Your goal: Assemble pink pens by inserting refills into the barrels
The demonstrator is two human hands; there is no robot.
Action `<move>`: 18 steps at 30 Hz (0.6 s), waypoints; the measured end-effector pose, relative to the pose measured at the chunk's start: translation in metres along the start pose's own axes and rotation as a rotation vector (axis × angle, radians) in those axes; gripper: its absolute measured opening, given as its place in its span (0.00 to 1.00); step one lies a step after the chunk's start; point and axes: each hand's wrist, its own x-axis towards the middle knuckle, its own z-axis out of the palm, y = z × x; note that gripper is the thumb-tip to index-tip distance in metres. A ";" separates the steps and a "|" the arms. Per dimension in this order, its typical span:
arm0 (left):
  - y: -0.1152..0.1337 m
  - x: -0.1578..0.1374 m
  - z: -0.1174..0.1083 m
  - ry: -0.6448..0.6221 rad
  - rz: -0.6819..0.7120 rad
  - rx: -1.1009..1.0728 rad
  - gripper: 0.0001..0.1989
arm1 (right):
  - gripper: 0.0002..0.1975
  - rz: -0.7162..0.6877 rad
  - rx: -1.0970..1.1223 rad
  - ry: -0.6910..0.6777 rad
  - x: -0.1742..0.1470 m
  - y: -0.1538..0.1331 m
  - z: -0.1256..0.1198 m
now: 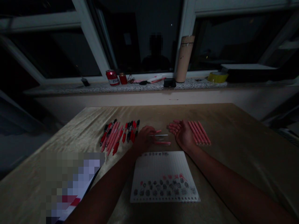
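Note:
My left hand point(145, 137) is over the middle of the table with its fingers curled and slightly blurred. By its fingertips are a short pink piece point(158, 131), a thin white stick like a pen refill point(161, 135) and a red-pink pen part point(163, 143). Whether the fingers grip one of these is unclear. My right hand point(183, 131) rests on its side, palm turned inward, fingers loosely spread and holding nothing. Just right of it lies a neat row of several pink pens point(199, 133). Below both hands lies a lined sheet of paper point(161, 166) with black and red marks.
To the left lie a pile of pink, red and black pens point(112, 135) and a smaller group of red and black pens point(131, 130). On the windowsill point(93, 89) stand a red can point(112, 77), a brown cylinder point(185, 59) and yellow tape point(217, 77).

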 end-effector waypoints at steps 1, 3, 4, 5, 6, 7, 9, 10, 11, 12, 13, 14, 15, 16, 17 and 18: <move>0.002 0.000 0.001 -0.029 0.052 0.029 0.10 | 0.19 -0.014 -0.053 -0.019 0.001 0.002 -0.001; 0.005 0.000 0.002 -0.064 0.100 0.085 0.11 | 0.20 -0.067 -0.182 -0.056 0.001 0.008 -0.002; 0.005 0.000 0.002 -0.074 0.106 0.108 0.11 | 0.21 -0.109 -0.259 -0.073 0.000 0.010 -0.003; 0.005 0.000 0.003 -0.075 0.104 0.126 0.10 | 0.21 -0.163 -0.341 -0.087 -0.002 0.012 -0.003; 0.005 -0.001 0.003 -0.078 0.100 0.139 0.10 | 0.20 -0.219 -0.430 -0.106 -0.004 0.013 -0.003; 0.005 -0.001 0.003 -0.082 0.092 0.150 0.10 | 0.19 -0.272 -0.521 -0.126 -0.007 0.013 -0.003; 0.004 -0.001 0.003 -0.095 0.073 0.172 0.11 | 0.15 -0.350 -0.698 -0.199 -0.013 0.010 -0.001; 0.004 -0.001 0.003 -0.100 0.065 0.181 0.12 | 0.13 -0.383 -0.773 -0.235 -0.016 0.008 0.001; 0.003 -0.001 0.003 -0.100 0.061 0.185 0.12 | 0.11 -0.419 -0.846 -0.264 -0.019 0.006 0.002; 0.003 -0.001 0.004 -0.096 0.060 0.187 0.12 | 0.09 -0.464 -0.924 -0.293 -0.021 0.003 0.004; 0.003 -0.001 0.004 -0.089 0.059 0.187 0.11 | 0.07 -0.512 -0.998 -0.319 -0.023 0.001 0.005; 0.003 -0.001 0.004 -0.081 0.056 0.188 0.10 | 0.05 -0.556 -1.066 -0.350 -0.025 -0.001 0.006; 0.002 -0.001 0.004 -0.074 0.049 0.193 0.10 | 0.04 -0.594 -1.123 -0.381 -0.026 -0.003 0.007; 0.002 -0.001 0.004 -0.069 0.041 0.201 0.10 | 0.04 -0.625 -1.167 -0.408 -0.027 -0.003 0.008; 0.002 -0.001 0.004 -0.066 0.029 0.211 0.10 | 0.05 -0.648 -1.199 -0.433 -0.027 -0.004 0.009; 0.002 -0.001 0.004 -0.061 0.016 0.219 0.10 | 0.05 -0.666 -1.223 -0.452 -0.027 -0.004 0.010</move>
